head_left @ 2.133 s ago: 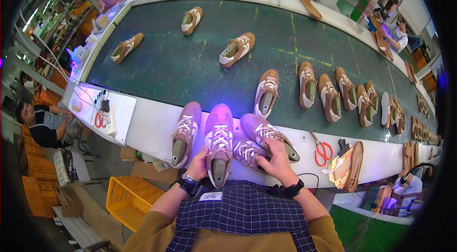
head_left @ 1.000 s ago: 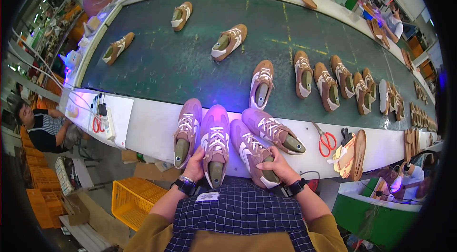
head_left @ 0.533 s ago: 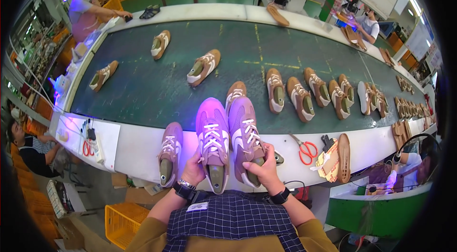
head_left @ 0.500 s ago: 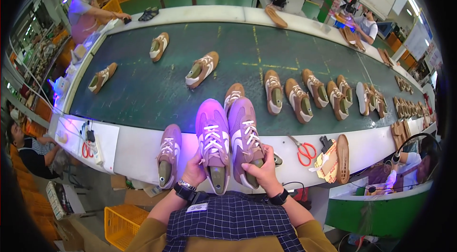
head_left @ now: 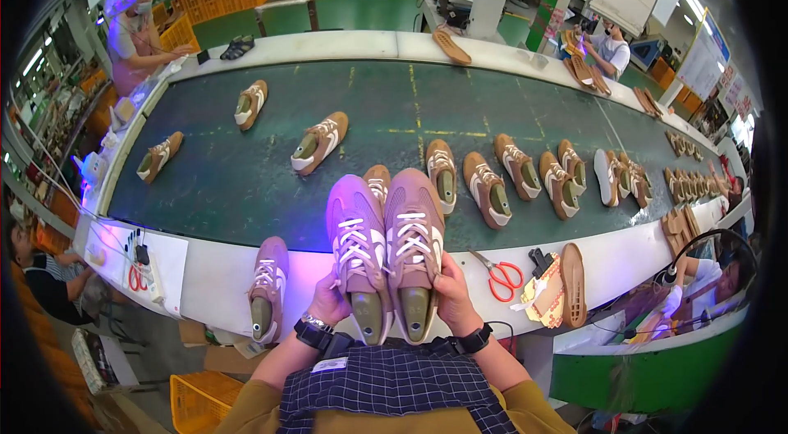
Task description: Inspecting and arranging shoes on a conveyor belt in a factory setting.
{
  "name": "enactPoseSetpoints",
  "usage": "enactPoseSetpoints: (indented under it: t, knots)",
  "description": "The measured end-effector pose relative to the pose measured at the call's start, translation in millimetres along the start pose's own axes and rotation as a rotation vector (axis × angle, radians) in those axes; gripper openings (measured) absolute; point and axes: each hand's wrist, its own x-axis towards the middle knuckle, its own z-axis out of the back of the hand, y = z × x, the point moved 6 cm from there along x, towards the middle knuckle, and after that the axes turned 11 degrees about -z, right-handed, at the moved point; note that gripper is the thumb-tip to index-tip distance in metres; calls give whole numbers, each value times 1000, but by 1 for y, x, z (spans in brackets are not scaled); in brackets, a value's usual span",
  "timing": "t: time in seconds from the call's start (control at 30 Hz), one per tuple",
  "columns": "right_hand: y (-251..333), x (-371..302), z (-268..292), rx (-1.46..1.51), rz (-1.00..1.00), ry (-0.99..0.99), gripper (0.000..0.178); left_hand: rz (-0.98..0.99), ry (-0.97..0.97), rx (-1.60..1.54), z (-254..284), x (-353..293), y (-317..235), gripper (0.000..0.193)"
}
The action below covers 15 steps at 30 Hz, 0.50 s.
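Two tan lace-up sneakers with white laces and olive shoe lasts inside are held up side by side, toes pointing away from me. My left hand [head_left: 330,301] is closed round the outer heel side of the left sneaker [head_left: 358,229]. The right sneaker [head_left: 413,225] is gripped at its outer heel side by my right hand [head_left: 456,296]. The pair touch or nearly touch along their inner sides. Another sneaker [head_left: 268,282] rests on the white ledge to the left. Partly hidden behind the held toes is one more sneaker [head_left: 377,180] on the belt.
A green conveyor belt [head_left: 238,212] carries several similar shoes, mostly rightward. Red-handled scissors [head_left: 503,280], a patterned piece [head_left: 542,301] and a brown sole [head_left: 574,285] lie on the ledge at right. Other people work around the belt. An orange crate [head_left: 201,401] stands low at left.
The right sneaker has turned to line up closely with the left one, and my right thumb has come off its heel opening to its outer side. My view has shifted slightly.
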Motion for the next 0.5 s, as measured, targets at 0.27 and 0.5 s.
enactPoseSetpoints:
  t: [0.27,0.5]
  knots:
    - [-34,7,23,583,-374,153,55,166,60,-59,-10,-6,4,54]
    - [-6,17,36,473,-201,94,54,-84,48,4,-26,-3,-17,52]
